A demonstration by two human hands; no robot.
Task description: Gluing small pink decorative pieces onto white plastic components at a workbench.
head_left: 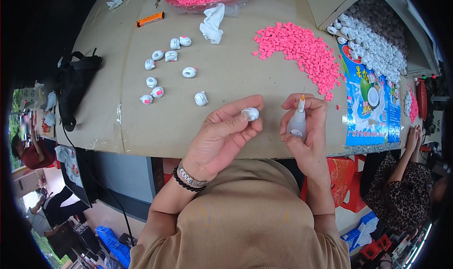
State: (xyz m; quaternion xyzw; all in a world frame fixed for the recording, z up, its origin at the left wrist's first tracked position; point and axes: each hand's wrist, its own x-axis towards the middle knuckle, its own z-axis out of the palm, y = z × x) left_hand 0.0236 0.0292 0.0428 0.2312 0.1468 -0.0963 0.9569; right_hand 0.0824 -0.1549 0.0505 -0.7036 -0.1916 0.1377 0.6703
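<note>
Left hand (222, 137) grip pinches a small white piece (250, 113) at frame centre — right hand (304, 127) grip wraps a small glue bottle (298, 120) just beside it, above the desk (226, 75) edge.

bare table (236, 75) ahead, white pieces (165, 71) left, pink pile (302, 52) right

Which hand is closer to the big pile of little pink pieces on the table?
Right. The right hand, holding a small glue bottle, sits just below the loose pink pile. The left hand is farther left.
</note>
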